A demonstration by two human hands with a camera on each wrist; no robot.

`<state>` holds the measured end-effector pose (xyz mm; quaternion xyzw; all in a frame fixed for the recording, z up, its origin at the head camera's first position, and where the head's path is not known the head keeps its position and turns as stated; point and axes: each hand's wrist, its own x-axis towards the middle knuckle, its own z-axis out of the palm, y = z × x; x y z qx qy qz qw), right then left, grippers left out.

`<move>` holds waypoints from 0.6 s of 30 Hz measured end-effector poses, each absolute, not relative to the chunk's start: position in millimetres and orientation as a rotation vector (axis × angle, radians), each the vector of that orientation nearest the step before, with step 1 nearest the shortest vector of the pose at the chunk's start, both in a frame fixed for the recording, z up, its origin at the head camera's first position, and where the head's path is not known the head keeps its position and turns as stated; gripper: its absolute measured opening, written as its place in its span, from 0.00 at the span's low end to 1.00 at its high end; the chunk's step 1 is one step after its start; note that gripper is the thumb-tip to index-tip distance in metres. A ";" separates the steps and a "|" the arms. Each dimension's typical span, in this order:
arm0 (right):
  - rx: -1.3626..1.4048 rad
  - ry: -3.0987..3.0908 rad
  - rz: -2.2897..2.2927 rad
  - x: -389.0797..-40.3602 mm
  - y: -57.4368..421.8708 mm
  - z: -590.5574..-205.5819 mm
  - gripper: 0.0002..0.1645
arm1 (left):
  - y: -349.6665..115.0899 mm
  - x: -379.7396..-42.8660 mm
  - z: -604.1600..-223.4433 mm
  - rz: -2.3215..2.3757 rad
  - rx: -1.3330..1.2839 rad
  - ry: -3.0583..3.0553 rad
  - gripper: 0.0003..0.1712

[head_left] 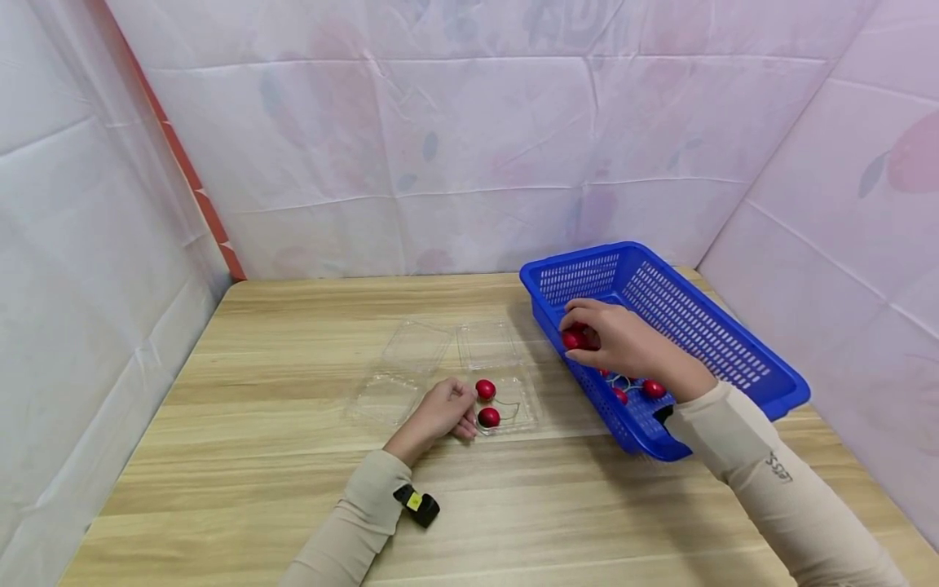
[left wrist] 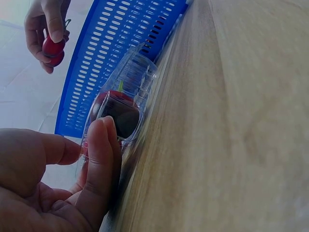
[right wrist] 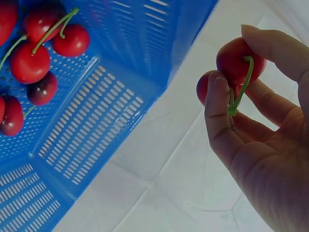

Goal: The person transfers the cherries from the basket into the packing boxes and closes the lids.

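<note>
My right hand pinches a pair of red cherries joined by a green stem, held above the left rim of the blue basket. At the centre of the table, my left hand pinches the left edge of a clear plastic clamshell box, whose lid lies folded open behind it. Two cherries with thin stems sit in that box. In the left wrist view, thumb and fingertips are at the box's wall.
Several more cherries with green stems lie in the basket. A second open clear clamshell box stands left of the first, partly behind my left hand. White printed cloth walls in the wooden table at the back and sides.
</note>
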<state>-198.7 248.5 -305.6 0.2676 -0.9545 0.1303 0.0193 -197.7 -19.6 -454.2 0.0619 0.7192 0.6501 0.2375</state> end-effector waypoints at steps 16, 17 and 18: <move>0.936 -2.894 0.424 -187.0 234.0 -307.0 0.19 | -19.6 -196.3 -454.0 1.781 0.184 1.973 0.08; 0.939 -2.893 0.424 -186.3 233.2 -307.0 0.19 | -19.5 -196.3 -454.0 1.781 0.184 1.972 0.08; 0.942 -2.892 0.418 -185.7 232.4 -307.1 0.19 | -19.5 -196.4 -453.8 1.781 0.183 1.972 0.08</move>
